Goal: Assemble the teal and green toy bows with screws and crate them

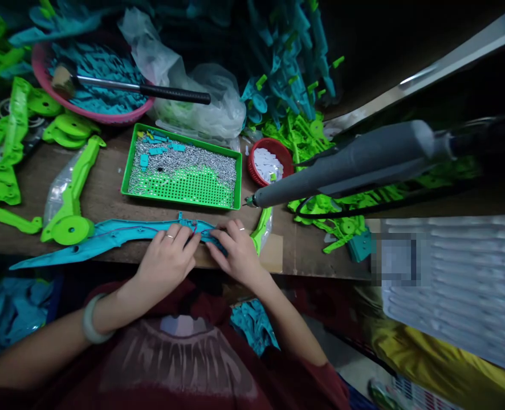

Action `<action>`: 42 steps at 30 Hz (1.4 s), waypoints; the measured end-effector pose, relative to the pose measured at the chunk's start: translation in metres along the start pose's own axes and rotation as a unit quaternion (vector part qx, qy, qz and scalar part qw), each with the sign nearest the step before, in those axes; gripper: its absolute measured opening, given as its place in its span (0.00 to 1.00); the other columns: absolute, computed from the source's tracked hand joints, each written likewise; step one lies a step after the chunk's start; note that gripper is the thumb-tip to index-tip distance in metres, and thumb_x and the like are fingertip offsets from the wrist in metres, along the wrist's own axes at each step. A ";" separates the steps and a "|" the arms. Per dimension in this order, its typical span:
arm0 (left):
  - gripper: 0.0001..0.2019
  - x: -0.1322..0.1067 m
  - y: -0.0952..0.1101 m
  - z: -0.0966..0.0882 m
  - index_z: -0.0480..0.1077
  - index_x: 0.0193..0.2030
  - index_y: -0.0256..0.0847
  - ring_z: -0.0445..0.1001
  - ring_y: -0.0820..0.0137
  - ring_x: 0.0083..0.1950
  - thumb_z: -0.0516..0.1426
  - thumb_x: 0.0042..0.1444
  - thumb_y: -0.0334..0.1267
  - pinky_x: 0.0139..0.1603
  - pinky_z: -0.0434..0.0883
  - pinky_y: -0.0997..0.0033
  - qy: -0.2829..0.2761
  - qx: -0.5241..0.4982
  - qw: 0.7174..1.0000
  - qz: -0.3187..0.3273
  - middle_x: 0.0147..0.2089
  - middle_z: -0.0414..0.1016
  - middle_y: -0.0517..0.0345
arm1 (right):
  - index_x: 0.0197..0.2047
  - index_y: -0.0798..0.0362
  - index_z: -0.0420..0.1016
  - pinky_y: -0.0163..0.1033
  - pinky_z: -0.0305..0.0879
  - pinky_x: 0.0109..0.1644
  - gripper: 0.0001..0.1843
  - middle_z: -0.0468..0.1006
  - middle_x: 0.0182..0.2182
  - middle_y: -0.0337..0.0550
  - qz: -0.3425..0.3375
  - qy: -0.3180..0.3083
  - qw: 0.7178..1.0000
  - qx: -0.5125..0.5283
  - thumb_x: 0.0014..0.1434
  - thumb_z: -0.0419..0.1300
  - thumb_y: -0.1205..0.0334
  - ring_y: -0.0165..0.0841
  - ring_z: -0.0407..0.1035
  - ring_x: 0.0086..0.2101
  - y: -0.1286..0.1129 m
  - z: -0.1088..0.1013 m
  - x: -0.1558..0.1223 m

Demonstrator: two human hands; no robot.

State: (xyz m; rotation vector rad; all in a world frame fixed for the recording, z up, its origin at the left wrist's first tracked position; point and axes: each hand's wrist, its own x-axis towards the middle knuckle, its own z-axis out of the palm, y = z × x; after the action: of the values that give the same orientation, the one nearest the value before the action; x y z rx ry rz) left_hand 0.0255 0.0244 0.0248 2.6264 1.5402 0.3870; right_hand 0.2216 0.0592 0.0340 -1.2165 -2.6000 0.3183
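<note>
A long, curved blue plastic shell point(101, 239) lies along the front edge of the table, its hollow side up and its pointed end to the left. A thin dark red wire point(122, 229) runs inside it. My left hand point(169, 256) is closed on the shell right of its middle, fingertips beside the wire. On the shell's right end, the bent fingers of my right hand point(237, 253) press close by. The fingertips partly hide the wire and inner fittings there. Beyond both hands stands a green tray point(184, 202) of small metal screws with a few blue pieces.
A grey power screwdriver point(304, 176) hangs from the right, tip near the tray. Behind are a red basket point(252, 172) of white pieces and a pink basin point(102, 118) with a mallet point(173, 94) across it. Green plastic parts point(70, 228) lie left; more are piled right.
</note>
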 end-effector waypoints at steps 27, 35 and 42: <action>0.11 -0.023 -0.007 0.019 0.73 0.50 0.29 0.72 0.57 0.50 0.56 0.61 0.27 0.51 0.70 0.58 0.147 -0.082 0.984 0.059 0.47 0.76 0.43 | 0.54 0.60 0.73 0.48 0.68 0.48 0.17 0.76 0.49 0.55 -0.135 -0.010 0.990 -0.039 0.68 0.49 0.68 0.42 0.63 0.47 -0.004 0.012 0.018; 0.08 -0.029 -0.018 0.006 0.73 0.48 0.34 0.72 0.59 0.54 0.55 0.64 0.30 0.56 0.66 0.57 0.073 -0.102 0.991 0.055 0.48 0.79 0.50 | 0.59 0.57 0.70 0.53 0.66 0.48 0.19 0.71 0.53 0.60 -0.097 -0.118 0.985 -0.076 0.67 0.50 0.68 0.46 0.62 0.50 -0.012 0.004 0.023; 0.09 -0.028 -0.014 0.011 0.73 0.46 0.34 0.74 0.61 0.49 0.54 0.62 0.26 0.54 0.69 0.59 0.078 -0.029 0.987 0.141 0.41 0.78 0.51 | 0.58 0.55 0.71 0.48 0.69 0.45 0.21 0.75 0.47 0.55 -0.100 -0.116 0.973 -0.170 0.61 0.58 0.67 0.44 0.67 0.46 -0.021 -0.016 0.017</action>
State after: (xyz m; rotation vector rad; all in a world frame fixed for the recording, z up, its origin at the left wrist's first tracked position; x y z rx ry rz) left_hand 0.0035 0.0081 0.0066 2.8311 1.1695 0.6598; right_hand 0.2014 0.0610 0.0578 -1.0514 -3.0467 -0.0313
